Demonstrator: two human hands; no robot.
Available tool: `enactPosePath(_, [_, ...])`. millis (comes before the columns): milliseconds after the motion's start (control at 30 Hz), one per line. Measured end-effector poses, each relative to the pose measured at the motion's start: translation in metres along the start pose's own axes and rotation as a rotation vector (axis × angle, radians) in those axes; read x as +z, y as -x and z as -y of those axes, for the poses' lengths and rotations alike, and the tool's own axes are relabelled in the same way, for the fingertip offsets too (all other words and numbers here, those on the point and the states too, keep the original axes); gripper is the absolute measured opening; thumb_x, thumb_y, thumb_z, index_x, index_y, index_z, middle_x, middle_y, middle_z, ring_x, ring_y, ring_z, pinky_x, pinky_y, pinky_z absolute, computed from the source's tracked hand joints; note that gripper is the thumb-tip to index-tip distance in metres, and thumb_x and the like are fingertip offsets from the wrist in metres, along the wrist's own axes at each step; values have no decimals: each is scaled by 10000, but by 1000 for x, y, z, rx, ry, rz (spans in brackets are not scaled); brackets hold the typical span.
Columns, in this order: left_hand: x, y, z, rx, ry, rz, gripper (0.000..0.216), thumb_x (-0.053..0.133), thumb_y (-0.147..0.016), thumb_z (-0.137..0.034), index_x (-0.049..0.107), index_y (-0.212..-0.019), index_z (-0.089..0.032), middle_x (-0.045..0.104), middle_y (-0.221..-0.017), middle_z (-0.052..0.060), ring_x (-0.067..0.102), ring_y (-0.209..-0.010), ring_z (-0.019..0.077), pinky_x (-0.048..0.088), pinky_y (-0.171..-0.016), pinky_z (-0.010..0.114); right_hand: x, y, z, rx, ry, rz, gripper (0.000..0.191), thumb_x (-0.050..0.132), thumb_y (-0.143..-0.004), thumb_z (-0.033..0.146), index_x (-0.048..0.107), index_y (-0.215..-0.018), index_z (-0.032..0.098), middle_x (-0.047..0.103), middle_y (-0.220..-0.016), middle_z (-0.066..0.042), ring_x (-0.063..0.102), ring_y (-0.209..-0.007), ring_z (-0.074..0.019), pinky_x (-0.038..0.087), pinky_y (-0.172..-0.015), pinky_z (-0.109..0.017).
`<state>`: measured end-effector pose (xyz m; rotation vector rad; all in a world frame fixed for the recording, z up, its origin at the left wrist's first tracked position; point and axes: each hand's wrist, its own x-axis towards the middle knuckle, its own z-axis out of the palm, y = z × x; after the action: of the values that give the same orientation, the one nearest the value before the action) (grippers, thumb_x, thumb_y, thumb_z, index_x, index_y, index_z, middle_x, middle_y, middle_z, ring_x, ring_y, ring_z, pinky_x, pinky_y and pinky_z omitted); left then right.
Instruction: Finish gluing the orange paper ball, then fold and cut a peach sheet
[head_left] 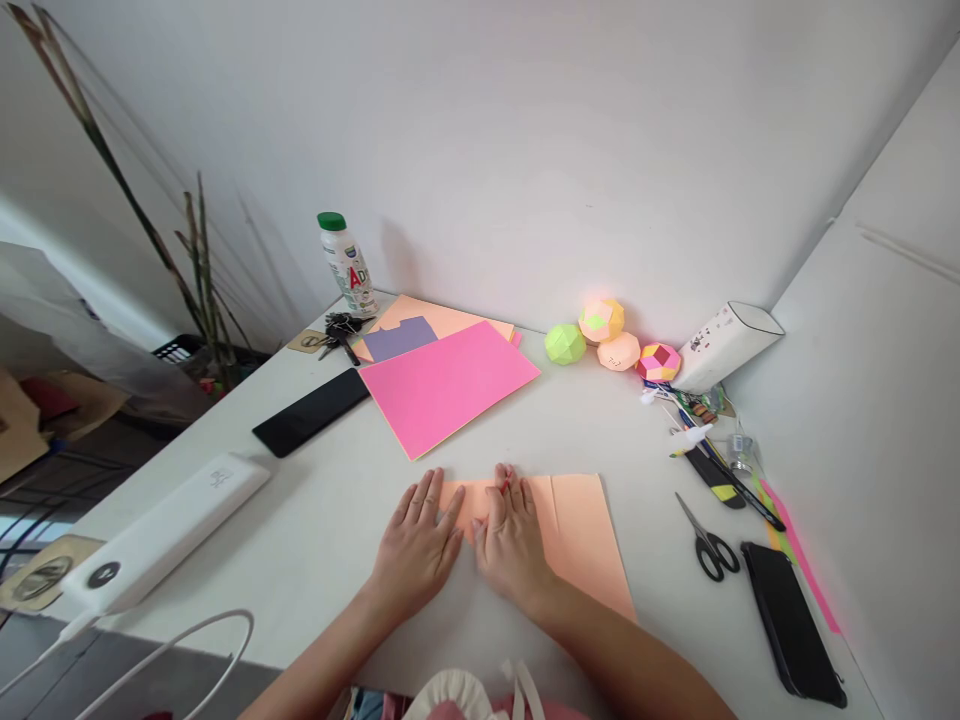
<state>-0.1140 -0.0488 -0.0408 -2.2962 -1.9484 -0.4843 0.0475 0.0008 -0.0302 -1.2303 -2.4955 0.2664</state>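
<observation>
A sheet of peach paper [592,540] lies on the white table in front of me, with a crease or cut line near its right part. My left hand [421,540] rests flat on the sheet's left end, its fingers spread. On the same sheet, to the right of it, my right hand [511,540] is closed with bent fingers pressed together near the top edge. A small reddish bit shows between those fingers, too small to name. Both thumbs point toward each other, and the hands hide part of the paper.
Beyond the sheet lie pink paper [454,390] and a black phone [311,412]. Folded paper balls [602,320] stand by the wall. Scissors [709,545], a black pouch [791,620] and pens lie right. A white power bank lamp [172,530] and bottle [347,265] stand left.
</observation>
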Motion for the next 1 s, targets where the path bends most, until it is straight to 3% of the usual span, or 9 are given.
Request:
enactPosePath(200, [1,2,0,-27,1,14,496,390,-925,-404,503,-1346,-166,389,-1473,174,342,-1368,353,321,-1077,540,-22,35,-26,44,55,-21,535,545,-858,327,429,-1299,48,277,-1508,-248,190,-1421,-362,267,-1104,-583])
enactPosePath(367, [1,-24,-27,-134,-6,-48,515,417,-902,-405,603,-1188,-19,536,-1317,267,376,-1326,427,298,-1066,613,-26,48,-35,62,62,-29,586,533,-868,402,404,-1325,58,251,-1517,-249,165,-1427,-363,267,-1096,-598])
enactPosePath(467, [2,-52,-56,7,136,-35,418,333,-939,-260,593,-1205,-72,519,-1368,188,374,-1352,338,326,-1095,536,-25,46,-34,53,65,-27,656,523,-865,393,361,-1380,20,286,-1500,-257,164,-1424,-375,258,-1099,-600])
enactPosePath(533, [5,-65,-70,186,290,66,448,288,-960,-275,520,-1297,-95,512,-1389,147,423,-1328,272,360,-1096,475,-26,44,-30,56,70,-16,706,522,-850,371,310,-1430,29,323,-1492,-234,184,-1421,-366,254,-1109,-587])
enactPosePath(600, [8,-69,-77,265,346,113,484,247,-975,-309,466,-1349,-95,502,-1403,132,428,-1325,247,364,-1098,452,-29,43,-27,69,68,-7,736,526,-838,371,292,-1449,34,349,-1483,-218,218,-1414,-357,254,-1120,-568])
enactPosePath(800, [20,-63,-74,312,294,150,628,262,-962,-491,443,-1369,-49,385,-1472,192,319,-1385,312,295,-1118,485,-41,78,-38,64,68,-46,735,538,-840,350,277,-1425,-10,348,-1470,-257,268,-1393,-368,324,-1082,-579])
enactPosePath(1000, [18,-63,-80,346,239,162,983,395,-737,-793,479,-1333,-15,385,-1459,233,306,-1370,384,213,-1136,490,-57,130,-56,62,113,-42,816,536,-862,342,98,-1482,41,306,-1499,-232,246,-1407,-342,338,-1072,-574])
